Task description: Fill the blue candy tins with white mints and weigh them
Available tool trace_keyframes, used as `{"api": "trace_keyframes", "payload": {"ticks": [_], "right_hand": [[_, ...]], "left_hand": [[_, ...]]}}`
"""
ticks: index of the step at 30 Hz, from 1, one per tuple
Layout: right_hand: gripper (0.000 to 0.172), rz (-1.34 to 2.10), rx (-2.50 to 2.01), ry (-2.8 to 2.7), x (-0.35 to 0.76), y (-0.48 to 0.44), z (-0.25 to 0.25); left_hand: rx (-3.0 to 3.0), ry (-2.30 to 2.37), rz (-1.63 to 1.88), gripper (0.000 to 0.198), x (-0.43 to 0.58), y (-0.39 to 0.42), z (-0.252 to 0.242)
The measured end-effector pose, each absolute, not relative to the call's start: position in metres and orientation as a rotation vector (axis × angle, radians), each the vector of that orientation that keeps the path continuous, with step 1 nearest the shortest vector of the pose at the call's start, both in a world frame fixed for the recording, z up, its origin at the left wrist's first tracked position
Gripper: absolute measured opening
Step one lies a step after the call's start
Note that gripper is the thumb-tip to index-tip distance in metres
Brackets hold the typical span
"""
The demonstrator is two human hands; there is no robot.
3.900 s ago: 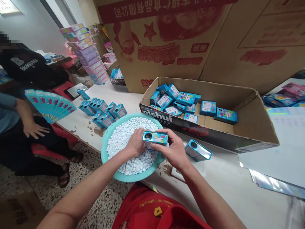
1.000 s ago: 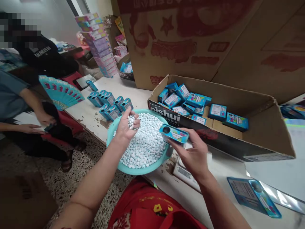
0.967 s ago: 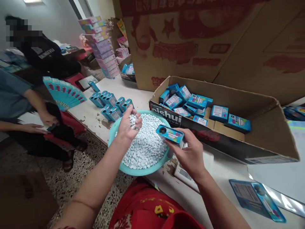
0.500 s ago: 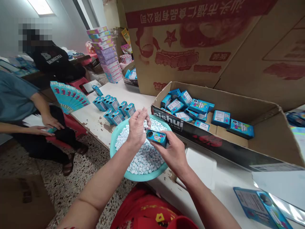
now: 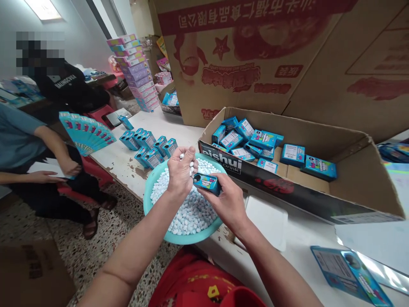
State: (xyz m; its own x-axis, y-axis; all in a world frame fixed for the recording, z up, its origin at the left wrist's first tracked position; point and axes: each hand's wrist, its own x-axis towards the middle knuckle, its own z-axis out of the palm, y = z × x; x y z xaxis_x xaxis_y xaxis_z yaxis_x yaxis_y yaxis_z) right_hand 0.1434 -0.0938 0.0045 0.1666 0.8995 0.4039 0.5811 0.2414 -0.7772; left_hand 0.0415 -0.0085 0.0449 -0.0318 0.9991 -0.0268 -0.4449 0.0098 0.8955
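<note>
My left hand [image 5: 181,171] is curled around several small white candies [image 5: 191,167], some showing between its fingers and thumb. Just right of it, my right hand [image 5: 228,197] grips a small blue candy box [image 5: 207,183] by its right end. A round dark hole in the box faces the left hand's fingers. Both hands are above a turquoise basin [image 5: 194,239] filled with pale white candies [image 5: 198,215]. Behind the basin, several similar blue boxes [image 5: 154,157] stand upright on the table.
A long open carton [image 5: 287,194] holding several blue boxes [image 5: 265,138] lies at right, before a large cardboard box [image 5: 236,64]. A white lid [image 5: 266,219] and a larger blue box [image 5: 349,273] are nearer. A seated co-worker [image 5: 41,145] is at left beside fanned blue sheets [image 5: 86,134].
My left hand has turned slightly, showing more candies between its fingers. My right hand keeps hold of the box beside it. The whole view has shifted a little.
</note>
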Motion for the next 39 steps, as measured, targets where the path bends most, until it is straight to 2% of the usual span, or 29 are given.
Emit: {"api": "trace_keyframes", "payload": {"ticks": [8, 22, 25, 28, 32, 34, 39], "right_hand": [[0.031, 0.419, -1.468, -1.531, 0.142, -0.092, 0.003], [0.028, 0.493, -1.383, -1.437, 0.149, -0.095, 0.001], [0.029, 0.5, -1.393, -1.414, 0.153, -0.097, 0.001], [0.028, 0.507, -1.41, -1.406, 0.158, -0.098, 0.001], [0.025, 0.48, -1.408, -1.407, 0.158, -0.097, -0.001], [0.024, 0.471, -1.39, -1.404, 0.156, -0.095, -0.002], [0.028, 0.51, -1.388, -1.355, 0.162, -0.104, 0.002]], "left_hand": [[0.85, 0.87, 1.392, 0.048, 0.043, -0.009, 0.044], [0.915, 0.847, 1.351, 0.046, 0.039, -0.004, 0.046], [1.175, 1.055, 1.322, 0.037, 0.022, 0.006, 0.034], [1.658, 1.245, 1.068, 0.029, 0.001, 0.007, 0.024], [2.029, 1.194, 0.958, 0.023, -0.007, -0.015, 0.025], [2.1, 1.143, 0.938, 0.016, -0.003, -0.027, 0.027], [1.949, 1.115, 1.019, 0.022, 0.001, -0.026, 0.023]]}}
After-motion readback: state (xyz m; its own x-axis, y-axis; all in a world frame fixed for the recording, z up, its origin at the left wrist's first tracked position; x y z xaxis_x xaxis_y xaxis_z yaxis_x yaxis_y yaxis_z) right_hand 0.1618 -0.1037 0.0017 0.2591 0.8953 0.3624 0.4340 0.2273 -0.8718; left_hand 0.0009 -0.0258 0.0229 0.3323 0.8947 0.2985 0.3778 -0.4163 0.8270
